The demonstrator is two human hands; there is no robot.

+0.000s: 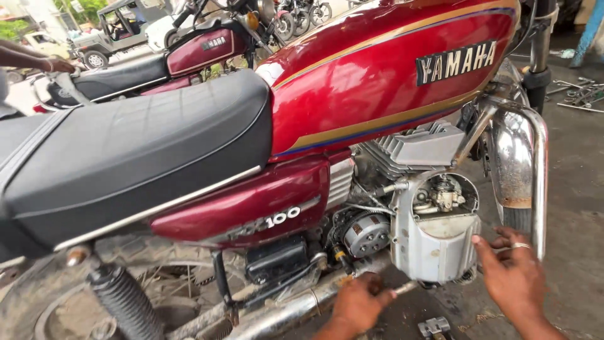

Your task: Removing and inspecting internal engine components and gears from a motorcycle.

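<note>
A dark red motorcycle with a black seat point(126, 151) and a red fuel tank point(377, 69) fills the view. Its silver engine side case point(434, 249) sits low at the right, open at the top where small metal parts point(443, 196) show. My left hand point(357, 306) is below the engine, fingers closed around a thin metal tool point(404, 289) that points up toward the case's underside. My right hand point(513, 272), with a ring on one finger, has its fingers spread, and the fingertips touch the case's right edge.
A chrome exhaust pipe point(531, 170) curves down just right of the engine. A small metal part point(434, 327) lies on the ground between my hands. Tools point(582, 94) lie on the concrete at far right. Another person's hand point(53, 64) rests on a second red motorcycle point(201, 50) behind.
</note>
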